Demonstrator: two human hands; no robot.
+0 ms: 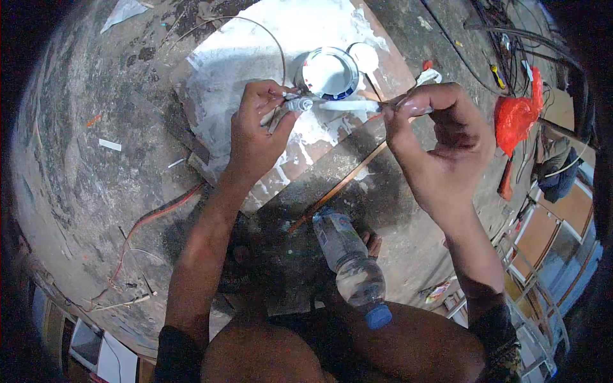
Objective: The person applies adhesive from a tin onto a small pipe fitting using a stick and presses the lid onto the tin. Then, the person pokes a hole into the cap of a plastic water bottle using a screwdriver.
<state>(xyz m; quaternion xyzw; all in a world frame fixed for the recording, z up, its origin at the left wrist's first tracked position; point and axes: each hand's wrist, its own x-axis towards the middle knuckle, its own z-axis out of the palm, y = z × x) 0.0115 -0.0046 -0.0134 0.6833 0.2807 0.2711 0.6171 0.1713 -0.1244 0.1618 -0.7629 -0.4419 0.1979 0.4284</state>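
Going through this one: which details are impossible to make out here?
All in the head view:
- Anything between the right hand's pinched fingertips: covered by the fingers.
- What the small clear piece in the left hand is: too small, partly covered by fingers.
- Print on the bottle: blurred.
- Inside of the red bundle: hidden by its folds.

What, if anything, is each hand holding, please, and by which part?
The left hand pinches a small clear piece; exactly which part is gripped is unclear. The right hand appears to pinch a slim whitish piece by one end.
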